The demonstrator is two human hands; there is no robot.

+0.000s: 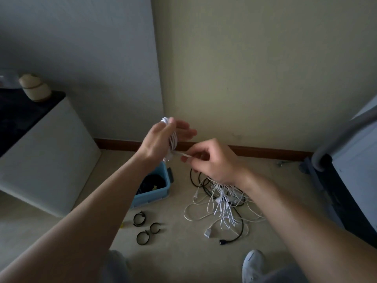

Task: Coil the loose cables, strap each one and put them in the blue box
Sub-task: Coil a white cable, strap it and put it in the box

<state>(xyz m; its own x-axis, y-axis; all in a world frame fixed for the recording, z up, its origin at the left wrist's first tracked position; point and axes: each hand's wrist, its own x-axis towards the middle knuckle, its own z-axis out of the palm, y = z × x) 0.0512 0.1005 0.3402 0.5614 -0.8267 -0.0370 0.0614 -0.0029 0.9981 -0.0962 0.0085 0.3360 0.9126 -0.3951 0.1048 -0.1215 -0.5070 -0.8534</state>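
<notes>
The person's left hand (158,140) is raised in front of the wall corner, its fingers held out straight, with one coil of white cable (173,139) wound round them and the thumb pressed against the top of the coil. The right hand (216,160) is just beside it, thumb and forefinger pinching the loose end (183,154) of that same cable, which runs taut from the bottom of the coil.

Down on the floor below the hands stands one blue box (157,194), open, with dark cables and something yellow inside. In front of it lie three black straps (142,238), each curled into a ring, near one another but apart. To the right of the box is one tangled heap of cables (222,203), white and black mixed; I cannot count the strands. One grey shoe (253,262) shows at the bottom. To the left is a white cabinet (51,156) with one beige jar (34,87) on top.
</notes>
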